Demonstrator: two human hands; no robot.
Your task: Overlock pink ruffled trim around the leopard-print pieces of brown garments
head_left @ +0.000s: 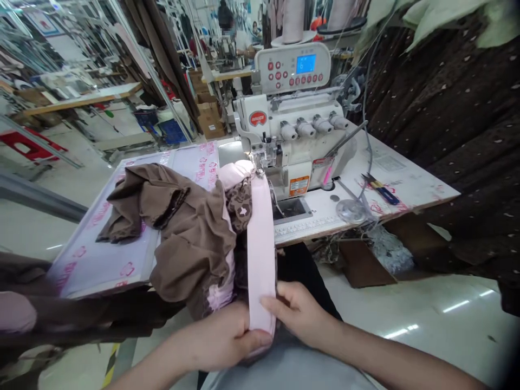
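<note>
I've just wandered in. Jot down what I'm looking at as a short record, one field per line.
Place: sewing workshop
Machine: white sewing machine, blue display lit
Work piece: pale pink band, running from the machine toward the person
Left grip: bare hand, thumb over the band's near end
Right grip: bare hand, pinching the band's right edge
Beside the band: crumpled brown cloth, on its left
Tool: dark-handled snips, lying right of the machine

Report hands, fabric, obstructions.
Left hand and right hand gripping pale-pink fabric band. Far end at white sewing machine. Bunched brown fabric alongside; nothing visibly blocking.
</note>
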